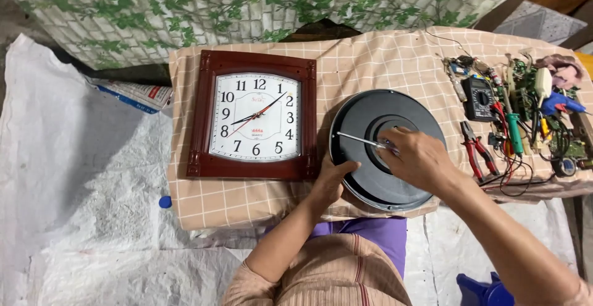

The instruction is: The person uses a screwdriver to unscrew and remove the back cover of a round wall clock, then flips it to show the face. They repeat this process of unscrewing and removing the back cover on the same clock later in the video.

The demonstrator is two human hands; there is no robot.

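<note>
A round black clock (364,121) lies face down on a checked cloth (370,59), its back and middle recess showing. My left hand (333,179) grips its near-left rim. Over the back of that clock, my right hand (417,158) holds a screwdriver (361,140). The thin metal shaft points left, and its tip rests near the left edge of the black back. To the left lies a square wall clock (254,116) in a dark red-brown frame, face up, with a white dial.
Tools crowd the right end of the cloth: red-handled pliers (479,155), a black multimeter (479,98), a green-handled tool (514,134), wires and circuit boards. A folded newspaper (133,94) and a blue bottle cap (165,202) lie on white sheeting at left. A blue stool (482,290) stands at lower right.
</note>
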